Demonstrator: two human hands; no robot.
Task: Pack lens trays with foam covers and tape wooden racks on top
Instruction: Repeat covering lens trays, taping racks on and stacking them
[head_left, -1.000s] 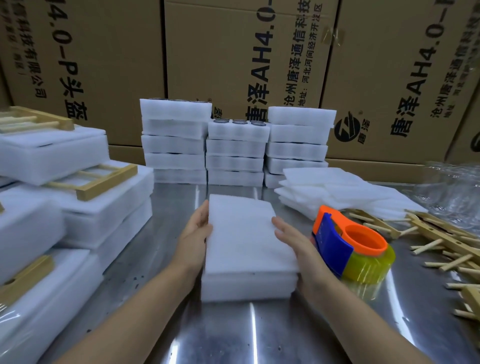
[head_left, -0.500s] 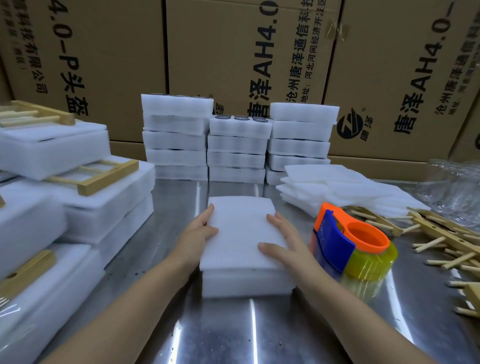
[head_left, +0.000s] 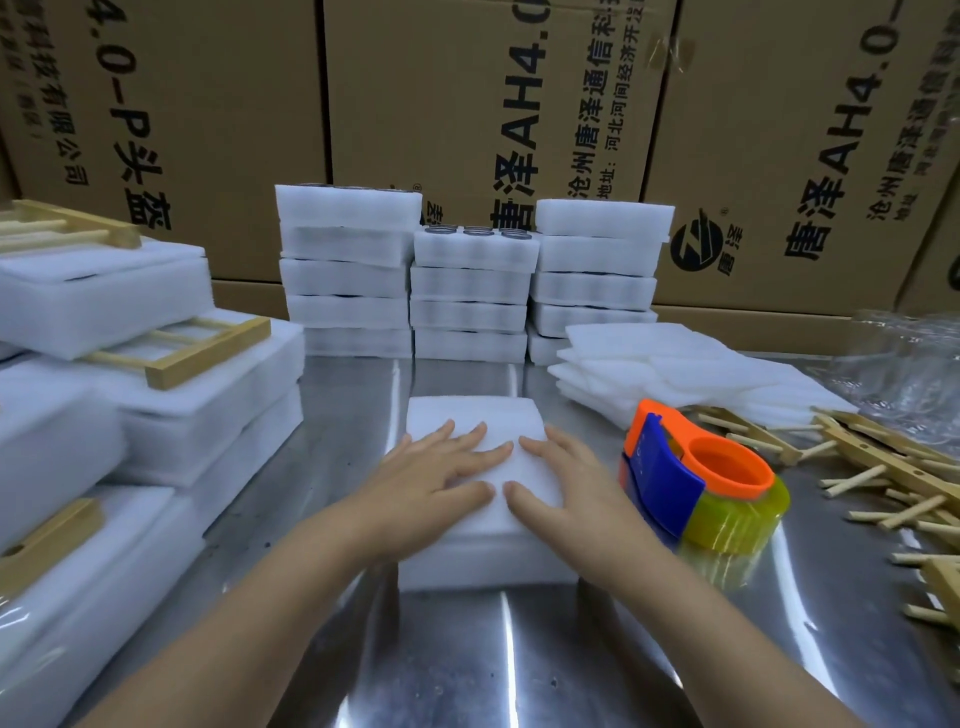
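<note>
Left grip (head_left: 441, 467) and right grip (head_left: 566, 486), released and flat, press the foam cover (head_left: 467, 415) on the lens tray (head_left: 483, 567), near on the desk (head_left: 467, 670). Tape dispenser (head_left: 696, 483) sits just right; wooden racks (head_left: 878, 448) beyond; tray stacks (head_left: 470, 296) far.

Your left hand (head_left: 441, 470) lies palm down, fingers straight and spread. Your right hand (head_left: 558, 483) mirrors it, the 2 thumbs almost touching.

Hand positions, revised: your left hand (head_left: 441, 475) and right hand (head_left: 563, 486) have left the lens tray's (head_left: 483, 569) sides; both now lie flat on the foam cover (head_left: 467, 415), fingers straight, tips nearly meeting.
</note>
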